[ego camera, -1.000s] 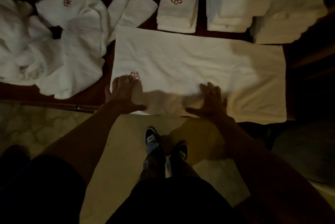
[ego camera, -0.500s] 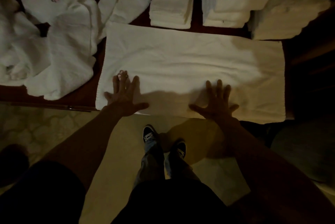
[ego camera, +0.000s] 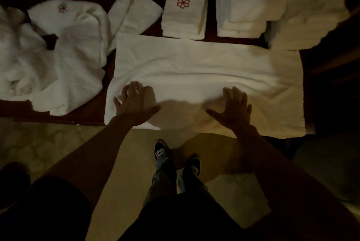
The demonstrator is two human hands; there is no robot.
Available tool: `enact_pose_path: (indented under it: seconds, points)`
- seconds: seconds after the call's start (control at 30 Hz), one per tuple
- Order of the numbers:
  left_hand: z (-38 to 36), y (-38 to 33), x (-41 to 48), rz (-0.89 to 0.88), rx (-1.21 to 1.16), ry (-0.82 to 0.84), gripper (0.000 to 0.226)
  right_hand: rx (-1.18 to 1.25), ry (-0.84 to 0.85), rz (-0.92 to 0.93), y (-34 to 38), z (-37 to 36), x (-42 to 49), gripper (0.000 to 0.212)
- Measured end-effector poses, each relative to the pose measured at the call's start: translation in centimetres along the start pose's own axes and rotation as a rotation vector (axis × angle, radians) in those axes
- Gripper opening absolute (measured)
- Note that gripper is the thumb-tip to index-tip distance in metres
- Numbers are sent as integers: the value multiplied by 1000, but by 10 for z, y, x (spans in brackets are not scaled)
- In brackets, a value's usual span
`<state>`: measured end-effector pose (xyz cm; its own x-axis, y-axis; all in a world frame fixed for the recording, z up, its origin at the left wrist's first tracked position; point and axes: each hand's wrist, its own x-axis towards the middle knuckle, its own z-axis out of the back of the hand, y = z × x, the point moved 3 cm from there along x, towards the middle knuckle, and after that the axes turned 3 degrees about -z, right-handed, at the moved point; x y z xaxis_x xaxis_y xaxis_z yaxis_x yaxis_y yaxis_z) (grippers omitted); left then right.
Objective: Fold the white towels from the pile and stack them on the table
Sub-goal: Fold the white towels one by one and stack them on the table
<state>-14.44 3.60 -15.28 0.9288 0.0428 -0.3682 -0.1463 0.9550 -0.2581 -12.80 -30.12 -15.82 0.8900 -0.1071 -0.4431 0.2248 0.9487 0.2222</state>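
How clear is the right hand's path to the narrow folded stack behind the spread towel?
Probably clear. The right hand lies open on the spread towel, holding nothing, and the narrow folded stack sits past that towel's far edge with only flat cloth between.

Folded stacks [ego camera: 185,7] behind — pile [ego camera: 48,55] left

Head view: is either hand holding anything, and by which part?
Nothing is gripped. The left hand and right hand lie open on the spread towel, near its front edge.
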Motion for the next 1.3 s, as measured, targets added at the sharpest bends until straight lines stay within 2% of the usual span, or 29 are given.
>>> enact_pose_path:
  seconds: [0.1, 0.23, 0.37, 0.77, 0.9, 1.13, 1.3]
  points:
    - [8, 1, 7, -19, 2, -119, 80, -21, -76, 35, 10, 10, 0, 99]
    - [22, 8, 23, -60, 12, -202, 66, -14, -63, 48, 26, 22, 8, 96]
    - [34, 13, 40, -91, 9, -178, 66, -27, -45, 57, 41, 29, 19, 93]
    - [60, 15, 113, -172, 23, -147, 68, -10, -135, 58, 63, 40, 61, 88]
    - [74, 28, 139, -151, 84, -145, 64, -21, -165, 105, 94, 44, 81, 81]
    - [103, 62, 177, -130, 138, -168, 63, 0, -113, 222, 162, 41, 110, 72]
    - [116, 74, 188, -109, 139, -258, 55, 33, -131, 257, 199, 39, 115, 68]
